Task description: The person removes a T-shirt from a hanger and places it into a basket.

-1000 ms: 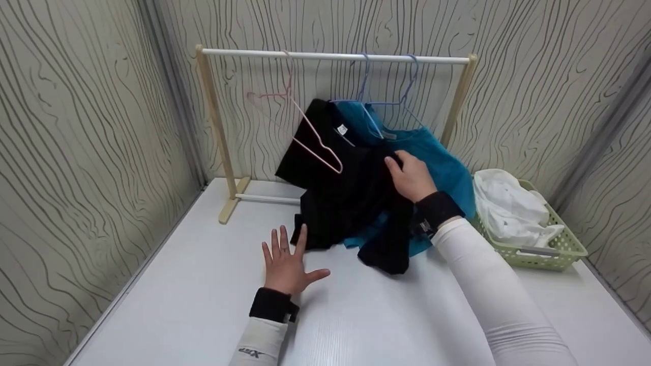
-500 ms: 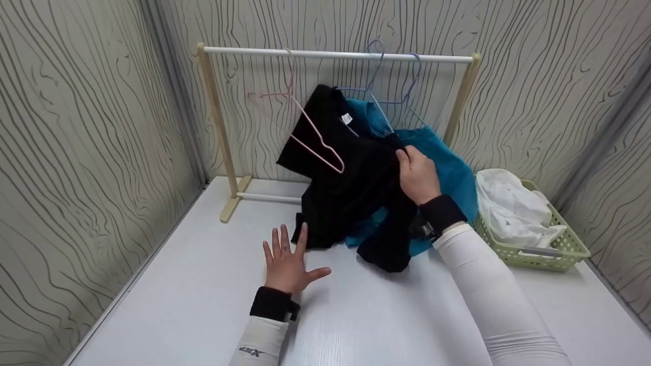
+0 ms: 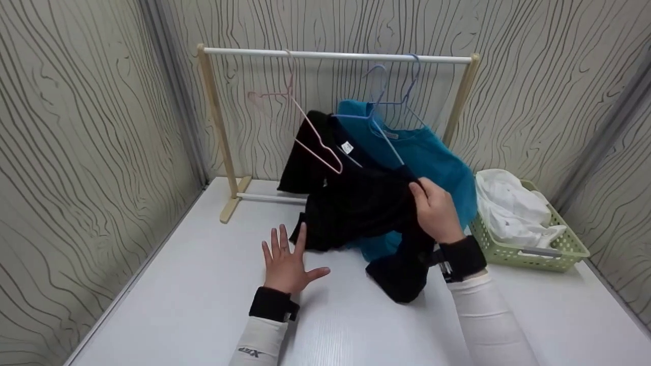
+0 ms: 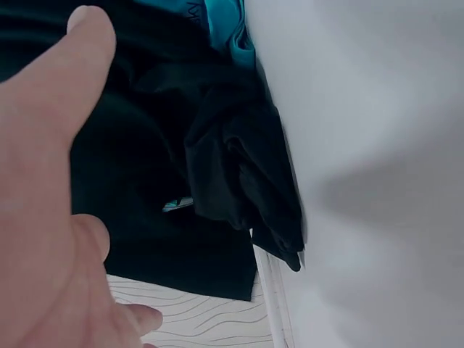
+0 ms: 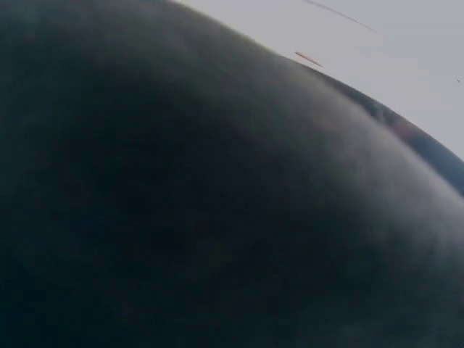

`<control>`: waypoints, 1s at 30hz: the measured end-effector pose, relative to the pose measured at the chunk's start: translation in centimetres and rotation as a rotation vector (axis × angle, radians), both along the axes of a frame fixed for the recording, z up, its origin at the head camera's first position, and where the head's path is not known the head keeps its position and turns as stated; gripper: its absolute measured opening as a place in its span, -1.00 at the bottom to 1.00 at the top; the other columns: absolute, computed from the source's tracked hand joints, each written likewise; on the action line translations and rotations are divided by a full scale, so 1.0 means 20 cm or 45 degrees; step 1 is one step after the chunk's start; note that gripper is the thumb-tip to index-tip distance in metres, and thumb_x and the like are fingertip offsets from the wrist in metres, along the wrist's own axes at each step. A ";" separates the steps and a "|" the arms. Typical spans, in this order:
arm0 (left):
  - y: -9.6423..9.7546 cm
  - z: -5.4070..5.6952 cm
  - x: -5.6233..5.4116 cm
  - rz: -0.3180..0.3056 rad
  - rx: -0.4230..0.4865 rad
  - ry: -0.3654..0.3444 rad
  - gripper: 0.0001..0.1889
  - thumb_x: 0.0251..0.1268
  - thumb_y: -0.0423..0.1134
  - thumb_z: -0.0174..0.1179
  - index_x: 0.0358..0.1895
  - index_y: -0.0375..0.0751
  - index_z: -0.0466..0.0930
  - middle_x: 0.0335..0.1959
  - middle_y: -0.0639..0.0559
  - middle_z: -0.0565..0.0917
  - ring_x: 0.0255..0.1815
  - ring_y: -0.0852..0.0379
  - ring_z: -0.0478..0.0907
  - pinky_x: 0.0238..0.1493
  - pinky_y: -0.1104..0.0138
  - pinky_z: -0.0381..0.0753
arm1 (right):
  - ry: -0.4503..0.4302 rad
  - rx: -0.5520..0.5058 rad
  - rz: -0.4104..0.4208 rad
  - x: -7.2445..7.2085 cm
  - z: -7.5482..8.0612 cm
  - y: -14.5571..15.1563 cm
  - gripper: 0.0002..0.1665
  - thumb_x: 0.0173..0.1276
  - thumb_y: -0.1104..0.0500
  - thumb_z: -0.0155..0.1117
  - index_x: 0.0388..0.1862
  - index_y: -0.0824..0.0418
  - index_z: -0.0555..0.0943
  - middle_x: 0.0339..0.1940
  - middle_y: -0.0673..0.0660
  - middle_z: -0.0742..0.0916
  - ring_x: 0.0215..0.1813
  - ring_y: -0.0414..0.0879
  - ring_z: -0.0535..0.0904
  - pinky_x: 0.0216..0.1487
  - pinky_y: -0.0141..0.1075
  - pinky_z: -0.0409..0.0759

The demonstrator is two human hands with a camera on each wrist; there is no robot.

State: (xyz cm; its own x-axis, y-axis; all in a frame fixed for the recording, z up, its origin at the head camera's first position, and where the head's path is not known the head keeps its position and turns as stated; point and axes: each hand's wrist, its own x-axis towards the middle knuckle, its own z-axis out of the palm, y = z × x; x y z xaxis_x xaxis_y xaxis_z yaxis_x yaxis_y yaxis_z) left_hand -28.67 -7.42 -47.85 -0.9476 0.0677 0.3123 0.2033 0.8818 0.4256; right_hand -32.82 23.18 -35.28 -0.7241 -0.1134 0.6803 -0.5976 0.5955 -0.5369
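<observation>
My right hand (image 3: pixel 438 211) pinches the shoulder of a black shirt (image 3: pixel 351 203) that is on a blue hanger (image 3: pixel 374 117). That hanger's hook is below the rail, off it, and the shirt's lower part drapes onto the table. Fingers spread, my left hand (image 3: pixel 286 267) is over the table just in front of the shirt's lower left edge. Behind the black shirt, a teal shirt (image 3: pixel 427 147) hangs from a second blue hanger (image 3: pixel 408 94) on the rail. Dark cloth fills most of the right wrist view and hides the right hand there.
A wooden rack with a white rail (image 3: pixel 335 55) stands at the back of the white table (image 3: pixel 203 295). From the rail hangs a bare pink hanger (image 3: pixel 318 136), overlapping the black shirt. At right sits a green basket (image 3: pixel 539 259) holding white cloth (image 3: pixel 511 208).
The black shirt's hanger has come up off the rail and then lowered beneath it. My right hand has moved down and right with the shirt. The left hand has stayed in place.
</observation>
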 end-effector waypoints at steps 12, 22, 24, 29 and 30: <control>-0.06 0.04 0.00 0.026 0.129 -0.023 0.19 0.05 0.30 0.47 0.66 -0.14 0.05 0.63 -0.58 -0.09 0.68 -0.50 -0.26 0.56 -0.40 -0.26 | -0.218 -0.025 0.017 0.24 -0.13 0.14 -0.56 0.63 0.24 0.07 -0.54 0.23 0.30 -0.57 -0.07 0.22 -0.53 -0.28 0.16 -0.42 -0.35 0.17; -0.08 0.09 -0.01 0.022 0.192 -0.072 0.16 0.16 0.33 0.38 0.68 -0.11 -0.05 0.65 -0.54 -0.16 0.69 -0.49 -0.32 0.57 -0.40 -0.30 | -0.606 0.244 0.197 0.36 -0.11 0.25 -0.57 0.66 0.12 0.06 -0.51 0.20 0.38 -0.56 -0.11 0.28 -0.53 -0.30 0.25 -0.43 -0.35 0.26; -0.09 0.09 -0.01 0.023 0.212 -0.094 0.15 0.19 0.34 0.35 0.69 -0.10 -0.07 0.66 -0.52 -0.17 0.69 -0.47 -0.34 0.58 -0.38 -0.32 | -0.645 0.273 0.213 0.36 -0.10 0.26 -0.57 0.66 0.11 0.07 -0.50 0.20 0.39 -0.55 -0.11 0.28 -0.52 -0.31 0.25 -0.42 -0.35 0.26; -0.10 0.12 -0.01 0.016 0.288 -0.120 0.11 0.29 0.32 0.28 0.70 -0.10 -0.14 0.66 -0.51 -0.19 0.70 -0.43 -0.38 0.59 -0.35 -0.38 | -0.706 0.275 0.234 0.39 -0.08 0.28 -0.57 0.66 0.09 0.05 -0.48 0.23 0.39 -0.55 -0.10 0.29 -0.52 -0.29 0.27 -0.44 -0.34 0.26; -0.10 0.12 -0.01 0.011 0.310 -0.108 0.10 0.31 0.30 0.28 0.70 -0.12 -0.14 0.66 -0.52 -0.17 0.70 -0.44 -0.37 0.59 -0.36 -0.38 | -0.703 0.277 0.241 0.39 -0.08 0.28 -0.57 0.66 0.09 0.05 -0.48 0.23 0.39 -0.54 -0.10 0.29 -0.52 -0.30 0.28 -0.44 -0.34 0.26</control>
